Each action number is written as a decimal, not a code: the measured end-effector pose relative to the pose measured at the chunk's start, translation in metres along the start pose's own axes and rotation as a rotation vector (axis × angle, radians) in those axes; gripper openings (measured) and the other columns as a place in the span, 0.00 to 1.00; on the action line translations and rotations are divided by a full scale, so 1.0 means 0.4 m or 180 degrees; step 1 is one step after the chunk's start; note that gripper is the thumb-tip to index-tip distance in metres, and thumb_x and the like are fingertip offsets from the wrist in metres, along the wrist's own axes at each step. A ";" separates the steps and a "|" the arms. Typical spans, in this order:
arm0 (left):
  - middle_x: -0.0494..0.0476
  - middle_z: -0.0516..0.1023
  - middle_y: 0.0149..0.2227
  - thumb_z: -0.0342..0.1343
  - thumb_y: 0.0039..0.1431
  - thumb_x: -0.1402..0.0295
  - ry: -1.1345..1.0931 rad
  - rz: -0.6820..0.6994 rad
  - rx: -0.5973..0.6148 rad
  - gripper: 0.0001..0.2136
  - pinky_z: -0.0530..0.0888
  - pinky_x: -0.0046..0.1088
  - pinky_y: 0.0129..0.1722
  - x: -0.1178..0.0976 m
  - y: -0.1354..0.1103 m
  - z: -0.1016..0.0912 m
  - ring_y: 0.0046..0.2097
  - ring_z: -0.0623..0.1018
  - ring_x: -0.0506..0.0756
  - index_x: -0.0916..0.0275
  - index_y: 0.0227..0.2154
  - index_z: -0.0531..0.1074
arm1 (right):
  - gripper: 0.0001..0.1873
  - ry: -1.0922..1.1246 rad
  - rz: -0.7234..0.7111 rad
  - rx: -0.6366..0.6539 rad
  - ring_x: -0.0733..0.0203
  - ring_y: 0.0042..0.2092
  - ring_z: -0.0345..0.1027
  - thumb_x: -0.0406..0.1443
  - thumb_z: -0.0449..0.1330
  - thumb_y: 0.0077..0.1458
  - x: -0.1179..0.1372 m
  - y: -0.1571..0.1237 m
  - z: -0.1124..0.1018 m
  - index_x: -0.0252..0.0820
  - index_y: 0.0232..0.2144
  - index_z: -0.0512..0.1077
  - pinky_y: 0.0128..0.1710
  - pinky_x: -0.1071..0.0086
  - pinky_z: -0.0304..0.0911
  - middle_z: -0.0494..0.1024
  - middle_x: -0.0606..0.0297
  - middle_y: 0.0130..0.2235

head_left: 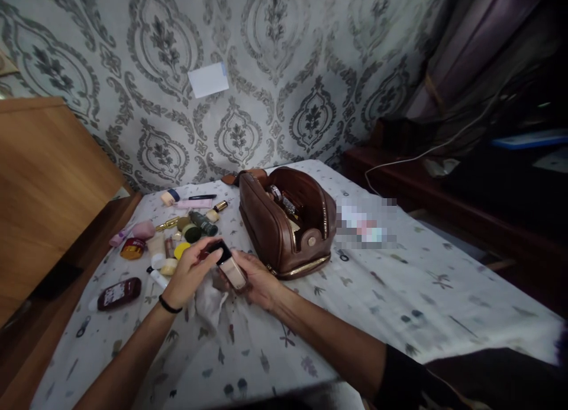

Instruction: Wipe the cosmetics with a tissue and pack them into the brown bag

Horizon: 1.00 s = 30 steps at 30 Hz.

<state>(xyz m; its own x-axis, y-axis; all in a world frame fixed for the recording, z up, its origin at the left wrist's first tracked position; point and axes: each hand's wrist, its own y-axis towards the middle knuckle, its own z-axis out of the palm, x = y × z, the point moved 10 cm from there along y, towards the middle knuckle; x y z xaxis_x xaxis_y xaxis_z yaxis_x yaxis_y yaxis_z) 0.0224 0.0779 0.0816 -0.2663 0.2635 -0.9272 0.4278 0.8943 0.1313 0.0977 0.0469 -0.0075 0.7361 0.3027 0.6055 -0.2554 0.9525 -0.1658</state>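
A small foundation bottle (pixel 231 270) with beige liquid and a black cap lies in my right hand (pixel 255 280), whose fingers cup it from below. My left hand (pixel 190 271) has its fingers closed on the bottle's black cap (pixel 220 251). A crumpled white tissue (pixel 209 300) lies on the sheet just beneath both hands. Directly behind them stands an open brown leather toiletry bag (pixel 284 226) with several items inside.
Several cosmetics lie scattered on the patterned sheet (pixel 377 291) to the left: a dark red bottle (pixel 119 293), a yellow-lidded jar (pixel 132 248), tubes and a black pen (pixel 202 197). A wooden cabinet (pixel 44 185) borders the left side. A blurred packet (pixel 366 223) lies right of the bag.
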 end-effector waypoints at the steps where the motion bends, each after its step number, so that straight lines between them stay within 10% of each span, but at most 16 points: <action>1: 0.59 0.79 0.46 0.58 0.57 0.55 -0.0043 -0.0043 -0.0040 0.21 0.72 0.34 0.51 0.007 0.000 -0.002 0.49 0.76 0.59 0.64 0.47 0.73 | 0.25 -0.0001 -0.0043 -0.0037 0.66 0.24 0.68 0.50 0.72 0.40 0.002 0.002 -0.004 0.36 0.32 0.75 0.23 0.73 0.64 0.77 0.66 0.24; 23: 0.58 0.77 0.42 0.63 0.52 0.58 0.0145 -0.0195 0.0341 0.21 0.75 0.31 0.42 0.006 -0.002 0.016 0.44 0.77 0.57 0.63 0.46 0.70 | 0.23 0.0239 -0.0081 -0.0211 0.66 0.21 0.65 0.50 0.70 0.45 -0.017 0.009 -0.017 0.39 0.32 0.71 0.20 0.73 0.57 0.75 0.69 0.23; 30: 0.56 0.78 0.36 0.63 0.50 0.59 0.0611 -0.0030 0.0529 0.17 0.76 0.31 0.37 -0.106 0.041 -0.009 0.39 0.78 0.58 0.61 0.41 0.72 | 0.27 0.0687 0.0217 -0.0190 0.61 0.27 0.72 0.59 0.54 0.56 -0.014 0.010 -0.010 0.40 0.34 0.67 0.26 0.69 0.62 0.77 0.66 0.28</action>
<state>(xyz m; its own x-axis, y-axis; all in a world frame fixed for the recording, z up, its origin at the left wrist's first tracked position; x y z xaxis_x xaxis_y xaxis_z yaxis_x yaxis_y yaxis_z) 0.0377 0.0827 0.1242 -0.4233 0.3334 -0.8424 0.5563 0.8295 0.0487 0.0949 0.0492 -0.0148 0.8371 0.3601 0.4118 -0.2761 0.9280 -0.2503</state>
